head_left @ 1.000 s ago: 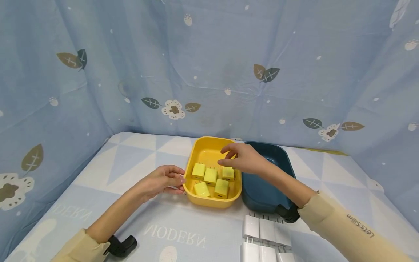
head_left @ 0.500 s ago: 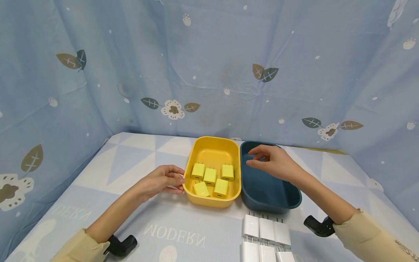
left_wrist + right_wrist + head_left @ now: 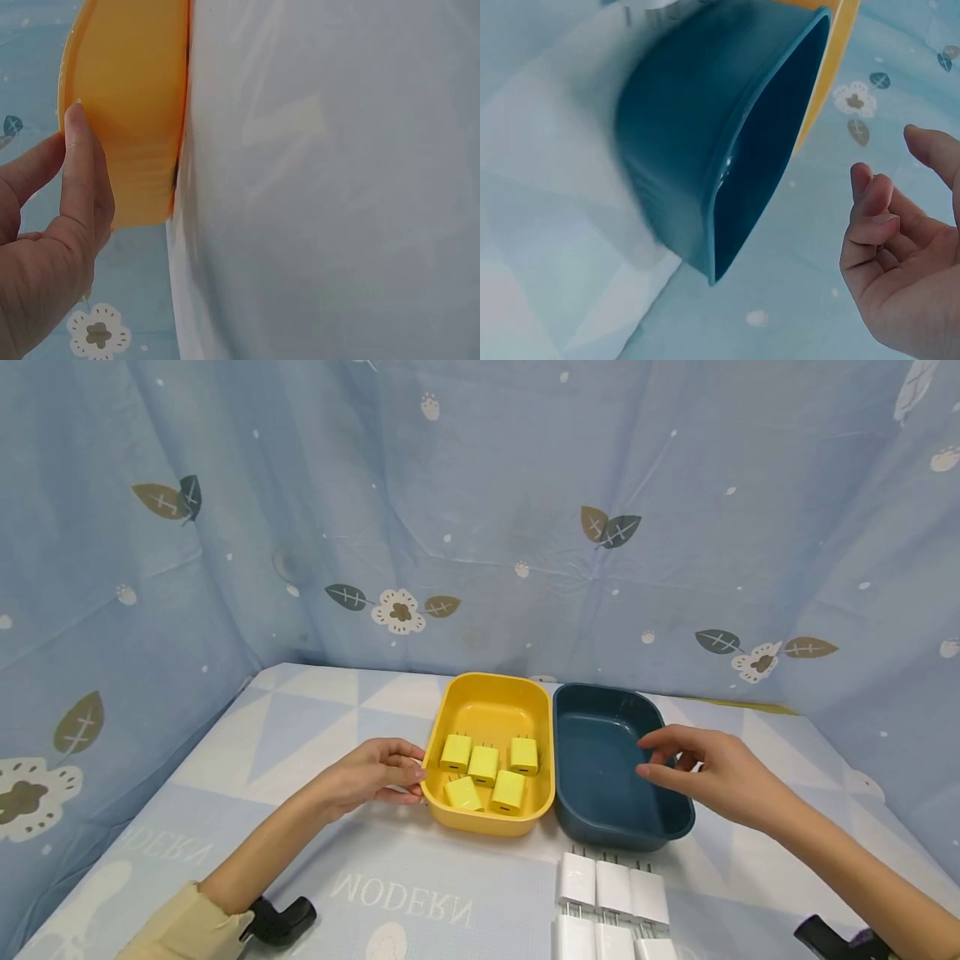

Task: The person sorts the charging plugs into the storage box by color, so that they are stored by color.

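My left hand (image 3: pixel 375 774) is at the left side of a yellow plastic bin (image 3: pixel 487 822), its fingers touching the outer wall near the rim. In the left wrist view those fingers (image 3: pixel 80 169) lie fairly straight against the bin. Several yellow charger plugs (image 3: pixel 483 765) lie inside, prongs mostly pointing away. My right hand (image 3: pixel 712 770) hovers by the right rim of a dark blue bin (image 3: pixel 622 837), fingers loosely bent with nothing between thumb and fingertips. The right wrist view shows that hand (image 3: pixel 907 255) apart from the blue bin.
Several white charger plugs (image 3: pixel 576 881) stand in rows in front of the blue bin. Both bins sit side by side on a patterned tablecloth (image 3: pixel 315 714). A blue curtain (image 3: pixel 480 510) hangs close behind and at both sides.
My right hand has moved right, from above the yellow bin across the blue bin to its right rim. The left hand and the plugs stay where they were.
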A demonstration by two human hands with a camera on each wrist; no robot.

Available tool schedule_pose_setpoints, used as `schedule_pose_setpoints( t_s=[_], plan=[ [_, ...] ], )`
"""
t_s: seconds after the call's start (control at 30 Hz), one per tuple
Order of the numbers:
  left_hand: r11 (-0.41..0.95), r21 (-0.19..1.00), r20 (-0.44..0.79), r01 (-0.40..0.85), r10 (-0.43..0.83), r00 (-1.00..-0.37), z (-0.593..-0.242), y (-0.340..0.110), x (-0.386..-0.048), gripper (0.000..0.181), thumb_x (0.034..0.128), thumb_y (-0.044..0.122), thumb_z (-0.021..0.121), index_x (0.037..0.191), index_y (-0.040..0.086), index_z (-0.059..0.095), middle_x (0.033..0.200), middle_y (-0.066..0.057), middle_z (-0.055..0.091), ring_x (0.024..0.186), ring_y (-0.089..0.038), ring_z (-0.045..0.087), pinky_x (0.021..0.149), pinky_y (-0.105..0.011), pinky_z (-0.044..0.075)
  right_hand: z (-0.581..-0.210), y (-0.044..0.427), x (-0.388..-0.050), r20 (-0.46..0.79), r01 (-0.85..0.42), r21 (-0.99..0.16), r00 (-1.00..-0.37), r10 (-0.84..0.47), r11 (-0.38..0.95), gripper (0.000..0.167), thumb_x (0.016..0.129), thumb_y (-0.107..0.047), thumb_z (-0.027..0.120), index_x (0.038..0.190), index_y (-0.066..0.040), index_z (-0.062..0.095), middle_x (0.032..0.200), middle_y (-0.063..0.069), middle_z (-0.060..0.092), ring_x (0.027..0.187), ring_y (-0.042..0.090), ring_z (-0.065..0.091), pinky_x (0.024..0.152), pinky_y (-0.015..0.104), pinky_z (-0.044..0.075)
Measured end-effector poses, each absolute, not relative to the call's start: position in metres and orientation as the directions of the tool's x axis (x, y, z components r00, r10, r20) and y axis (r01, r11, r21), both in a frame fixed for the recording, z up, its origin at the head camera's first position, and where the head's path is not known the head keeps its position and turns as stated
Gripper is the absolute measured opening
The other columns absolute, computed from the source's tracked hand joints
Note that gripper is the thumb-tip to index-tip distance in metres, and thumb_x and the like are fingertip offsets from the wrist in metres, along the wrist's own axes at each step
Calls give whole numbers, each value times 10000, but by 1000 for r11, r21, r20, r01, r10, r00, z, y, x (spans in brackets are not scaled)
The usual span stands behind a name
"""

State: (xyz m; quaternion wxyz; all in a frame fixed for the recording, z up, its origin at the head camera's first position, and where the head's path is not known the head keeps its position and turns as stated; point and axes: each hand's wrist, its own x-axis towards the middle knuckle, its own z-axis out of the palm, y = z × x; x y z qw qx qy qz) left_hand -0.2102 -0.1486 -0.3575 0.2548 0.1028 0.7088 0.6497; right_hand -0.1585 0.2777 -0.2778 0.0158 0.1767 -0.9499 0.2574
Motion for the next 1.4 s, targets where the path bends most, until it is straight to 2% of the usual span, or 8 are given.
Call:
schedule_pose_setpoints(
  t_s=[0.3,0.47,0.67,0.8,0.97,1.1,1.27,1.4],
  plan=[
    [121,974,-228,-193,480,-847,-358,-147,-211,441,957,14,623,1300,-164,411,1072,-246,603,851,-228,672,828,-388,592,-288,304,-122,170,-379,-500,-925,-341,779,261,906,-237,745,1158,-220,679,895,-140,634,690,69,556,517,226,428],
    [121,973,-230,-195,474,-850,-360,-148,-211,450,952,16,631,1301,-163,410,1063,-236,608,847,-226,673,827,-387,593,-303,311,-110,204,-431,-497,-902,-382,753,262,878,-168,768,1125,-206,688,878,-156,612,661,60,521,497,212,405],
    [130,971,-237,-198,468,-851,-359,-147,-211,454,951,20,633,1306,-158,413,1059,-226,609,847,-226,672,829,-388,592,-324,316,-99,210,-492,-504,-867,-452,710,273,854,-155,790,1102,-195,684,872,-174,590,654,27,504,502,196,407],
    [137,972,-233,-191,466,-853,-358,-147,-211,464,950,37,644,1308,-152,417,1050,-209,613,848,-224,668,832,-384,592,-336,318,-96,144,-484,-514,-863,-485,708,304,851,-210,797,1125,-152,676,882,-162,581,656,7,495,506,197,427],
    [137,973,-228,-184,464,-856,-357,-147,-210,463,948,55,657,1296,-148,428,1047,-205,614,849,-223,665,828,-376,593,-349,321,-93,-58,-384,-566,-865,-499,730,411,887,-306,753,1202,-70,634,922,-125,578,677,-3,481,523,211,447],
    [134,973,-229,-188,464,-856,-358,-147,-210,463,947,55,660,1293,-148,428,1042,-198,615,849,-221,664,820,-367,595,-360,320,-90,-113,-353,-605,-849,-516,713,460,895,-302,745,1250,-50,598,957,-90,566,665,3,488,532,207,454],
    [129,973,-228,-190,466,-855,-359,-148,-210,466,947,57,661,1294,-147,426,1031,-184,619,851,-221,663,824,-373,594,-369,315,-92,-223,-241,-611,-861,-457,754,495,879,-305,759,1273,-63,580,953,-51,557,662,25,480,549,221,467],
    [127,973,-230,-192,466,-854,-359,-148,-210,467,946,54,661,1295,-147,425,1039,-191,620,850,-223,664,823,-372,594,-376,313,-92,-203,-258,-629,-856,-476,733,495,882,-306,756,1269,-59,573,932,-83,558,641,19,488,540,218,465]
  ],
)
